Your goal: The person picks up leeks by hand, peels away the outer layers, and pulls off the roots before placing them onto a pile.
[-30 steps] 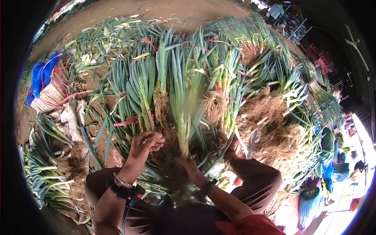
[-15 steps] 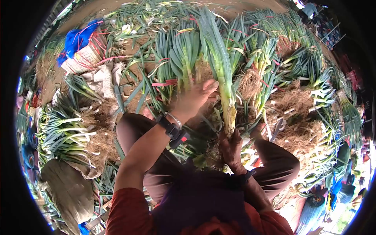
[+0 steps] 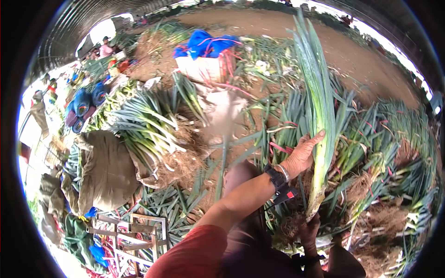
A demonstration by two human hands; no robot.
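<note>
A large leek (image 3: 320, 153) with long green leaves stands nearly upright in front of me. My left hand (image 3: 299, 160) is closed on its stalk at mid-height, a digit lying across the front of it. Lower down, my right hand (image 3: 309, 229) grips the pale base and is partly in shadow. Fibrous roots (image 3: 289, 227) show beside that hand. Behind the stalk lie tied bundles of leeks (image 3: 289, 116), some with red ties. On my left wrist are a black band (image 3: 278, 180) and a bracelet.
To the left, a pile of leeks (image 3: 150, 123) lies with roots towards me, near a brown sack (image 3: 109, 169). Farther back stands a pale basket (image 3: 204, 68) with blue material on top. A metal frame (image 3: 134, 236) is at lower left. A person (image 3: 105, 48) is in the background.
The view has turned left, so the scene has shifted right. My left hand, apart from the leek's stalk before, is now closed on it. My right hand still holds the base.
</note>
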